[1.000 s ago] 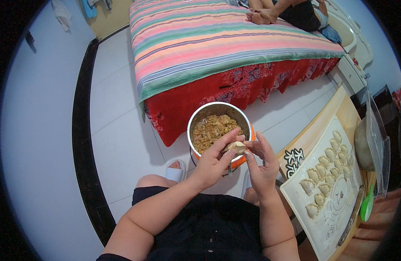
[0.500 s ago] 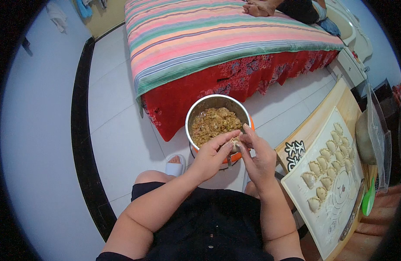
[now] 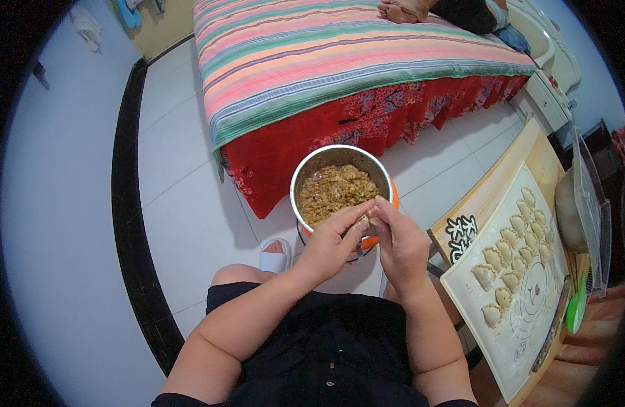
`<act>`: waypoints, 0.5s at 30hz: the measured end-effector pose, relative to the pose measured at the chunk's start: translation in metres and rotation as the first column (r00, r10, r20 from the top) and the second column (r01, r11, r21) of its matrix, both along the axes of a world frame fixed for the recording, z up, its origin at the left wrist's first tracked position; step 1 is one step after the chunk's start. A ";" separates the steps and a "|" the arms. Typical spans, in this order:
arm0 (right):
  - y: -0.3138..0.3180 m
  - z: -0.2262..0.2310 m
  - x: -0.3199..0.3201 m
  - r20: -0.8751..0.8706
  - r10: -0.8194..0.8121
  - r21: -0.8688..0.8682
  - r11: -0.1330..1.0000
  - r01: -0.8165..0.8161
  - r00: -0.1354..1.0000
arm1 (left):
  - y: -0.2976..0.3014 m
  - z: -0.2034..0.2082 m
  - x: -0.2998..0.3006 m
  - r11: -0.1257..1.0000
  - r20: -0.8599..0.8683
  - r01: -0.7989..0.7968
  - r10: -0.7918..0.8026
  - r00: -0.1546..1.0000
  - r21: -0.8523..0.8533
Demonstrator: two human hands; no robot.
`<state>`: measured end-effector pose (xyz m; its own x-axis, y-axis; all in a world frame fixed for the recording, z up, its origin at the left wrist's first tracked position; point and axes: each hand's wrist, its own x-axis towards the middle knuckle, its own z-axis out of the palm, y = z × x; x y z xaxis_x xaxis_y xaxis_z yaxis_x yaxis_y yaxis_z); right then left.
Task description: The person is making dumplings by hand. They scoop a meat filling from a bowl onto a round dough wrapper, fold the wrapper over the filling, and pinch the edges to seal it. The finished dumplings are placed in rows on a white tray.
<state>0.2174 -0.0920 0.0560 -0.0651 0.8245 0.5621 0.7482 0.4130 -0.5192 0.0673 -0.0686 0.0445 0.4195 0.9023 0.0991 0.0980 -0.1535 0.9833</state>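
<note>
My left hand and my right hand meet over the near rim of a steel pot. Between their pinched fingertips is a dumpling, mostly hidden by the fingers. Brown-green minced filling sits in the pot, which stands on something orange. To the right, a white mat with a printed drawing carries several shaped dumplings with crimped edges.
The mat lies on a wooden table beside a rolling pin, a green spoon and a clear plastic cover. Ahead stands a bed with a striped cover, where another person's feet rest.
My fingers have closed further over the dumpling, and the right hand's fingers have drawn in toward the left. The dumpling shows less than before.
</note>
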 end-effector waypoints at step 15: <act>-0.004 0.001 -0.001 -0.515 -0.042 -0.210 0.975 -0.078 0.856 | 0.004 0.000 0.001 0.938 0.378 0.080 0.058 0.924 -0.338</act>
